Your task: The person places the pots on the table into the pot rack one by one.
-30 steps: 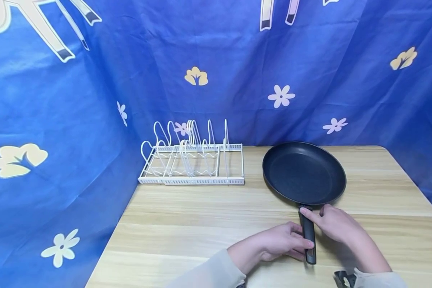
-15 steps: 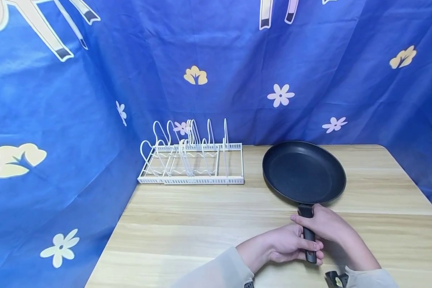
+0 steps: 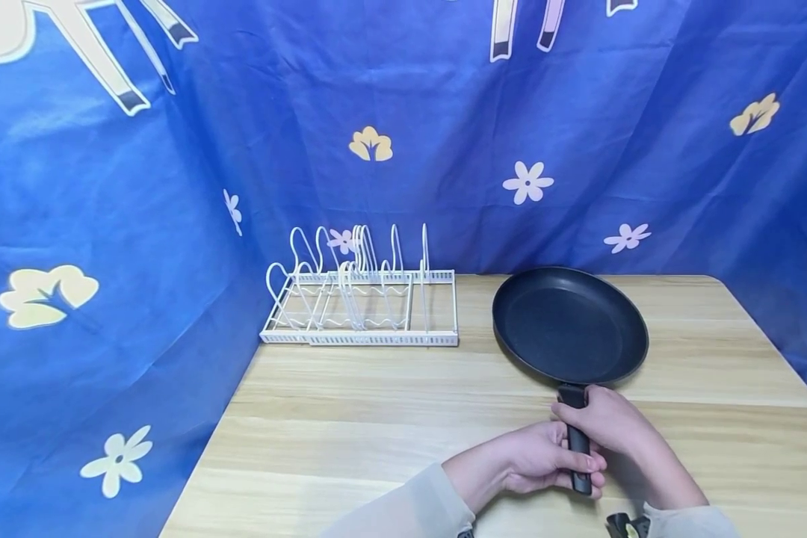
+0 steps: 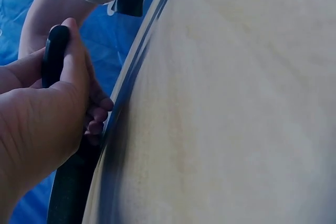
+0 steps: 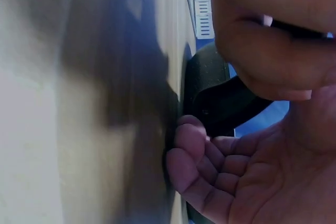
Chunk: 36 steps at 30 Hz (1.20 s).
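A black frying pan [image 3: 570, 325] lies on the wooden table at the right, its handle pointing toward me. My left hand [image 3: 541, 457] grips the end part of the handle [image 3: 578, 441], thumb on top and fingers curled beneath. Closer to the pan body, my right hand [image 3: 608, 422] grips the same handle, its thumb laid across the top. In the left wrist view, the left hand [image 4: 47, 108] wraps the black handle [image 4: 55, 56]. The right wrist view shows curled fingers of the right hand [image 5: 247, 177] under the handle's root, close over the table.
A white wire rack [image 3: 383, 338] with upright loops stands at the back left of the wooden table [image 3: 350, 418]. Blue patterned cloth [image 3: 444, 149] hangs behind and along both sides. A black wrist device [image 3: 625, 525] sits at the right sleeve.
My left fingers have closed round the handle from beneath. My right hand has shifted slightly left and wrapped its thumb over the handle. The pan stays in place.
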Tool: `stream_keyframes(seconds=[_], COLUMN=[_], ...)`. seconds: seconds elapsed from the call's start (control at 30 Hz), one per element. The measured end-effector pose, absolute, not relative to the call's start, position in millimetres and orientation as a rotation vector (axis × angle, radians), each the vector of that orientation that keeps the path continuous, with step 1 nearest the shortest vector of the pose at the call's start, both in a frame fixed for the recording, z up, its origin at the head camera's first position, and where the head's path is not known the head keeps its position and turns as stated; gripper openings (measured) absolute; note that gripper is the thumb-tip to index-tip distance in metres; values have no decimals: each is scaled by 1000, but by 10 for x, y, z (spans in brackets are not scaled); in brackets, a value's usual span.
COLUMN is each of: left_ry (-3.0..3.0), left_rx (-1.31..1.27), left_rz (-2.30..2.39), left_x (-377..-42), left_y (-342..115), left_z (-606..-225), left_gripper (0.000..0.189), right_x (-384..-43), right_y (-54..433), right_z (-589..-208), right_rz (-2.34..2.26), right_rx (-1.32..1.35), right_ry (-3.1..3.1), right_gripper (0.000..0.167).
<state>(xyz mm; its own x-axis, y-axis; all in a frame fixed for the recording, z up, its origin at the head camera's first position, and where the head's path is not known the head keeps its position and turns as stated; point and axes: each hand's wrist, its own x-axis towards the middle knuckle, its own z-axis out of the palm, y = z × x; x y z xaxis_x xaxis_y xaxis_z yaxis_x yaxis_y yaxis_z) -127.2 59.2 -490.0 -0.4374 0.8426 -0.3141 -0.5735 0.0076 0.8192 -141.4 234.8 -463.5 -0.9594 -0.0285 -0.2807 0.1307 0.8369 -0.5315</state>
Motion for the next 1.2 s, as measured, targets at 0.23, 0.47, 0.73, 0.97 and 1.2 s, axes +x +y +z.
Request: stream_keyframes(seconds=[0.23,0.47,0.73,0.97,1.2], left_ry=[1193,1251,1402,1553,1600], left_rx=[388,427,435,460,446], left_rz=[1610,1581,1595,1591,1614], left_x=[-1297,-1304,-1236,-1221,-1141], left_y=[548,495,506,452,339], left_z=[-4872,-4809,-4729,-4642,-4535], left_gripper=[28,27,15,17,27], right_x=[-1395,-1364,-1296,-1298,-1267], right_y=[2276,2213,2121,2034,1970], right_z=[-4629,-4614,-4605,-4570,-4513], right_rz=[-801,-889,-1375,-1712,-2055], right_rx=[89,94,192,196,66], right_ry=[2792,2797,2549,2308,1885], right_gripper=[53,48,37,31,27])
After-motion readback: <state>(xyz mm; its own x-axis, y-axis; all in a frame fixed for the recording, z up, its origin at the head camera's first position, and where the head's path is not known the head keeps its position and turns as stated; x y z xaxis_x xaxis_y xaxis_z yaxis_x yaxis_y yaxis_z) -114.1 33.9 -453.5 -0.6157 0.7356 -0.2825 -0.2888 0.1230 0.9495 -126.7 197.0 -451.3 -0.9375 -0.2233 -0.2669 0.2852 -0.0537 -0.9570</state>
